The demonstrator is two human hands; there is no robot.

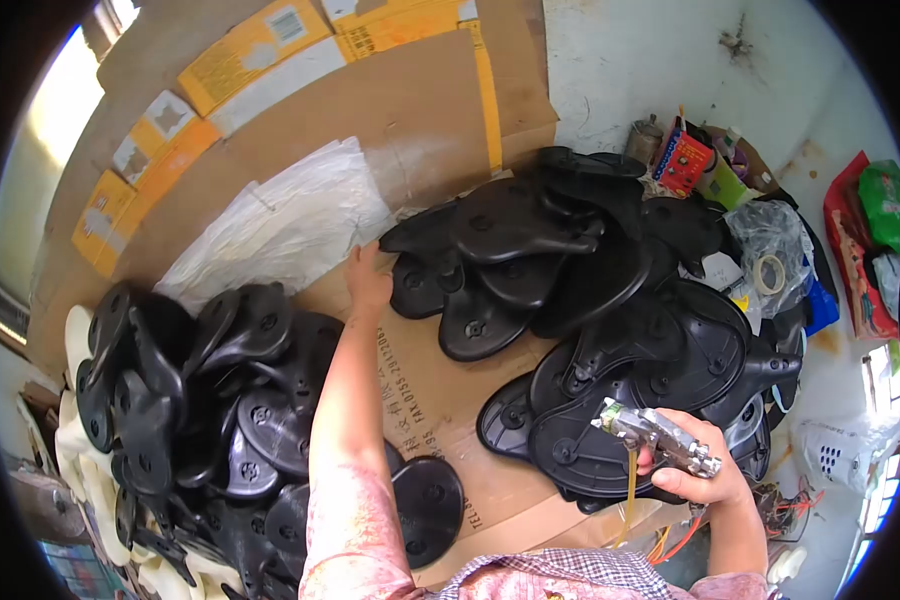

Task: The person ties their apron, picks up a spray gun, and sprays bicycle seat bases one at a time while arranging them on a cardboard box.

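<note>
My left hand (369,277) reaches forward with its fingers stretched out. Its fingertips are at the left edge of a black plastic saddle base (417,229) on the back pile; whether they touch it I cannot make out. In my right hand (705,470) is a metal spray gun (658,440), its nozzle pointing left, with a yellowish hose (630,495) hanging from it. Below the spray gun lie several black saddle bases (580,440), ribbed undersides up. Another pile of black saddle bases (270,420) stands left of my left arm.
Brown cardboard (425,400) lies under the piles; more cardboard (410,110) with yellow tape and a whitish coated patch (290,215) lines the back. Cream-coloured pieces (75,440) edge the left pile. A tape roll (769,274), plastic bags and a red booklet (684,164) are at right.
</note>
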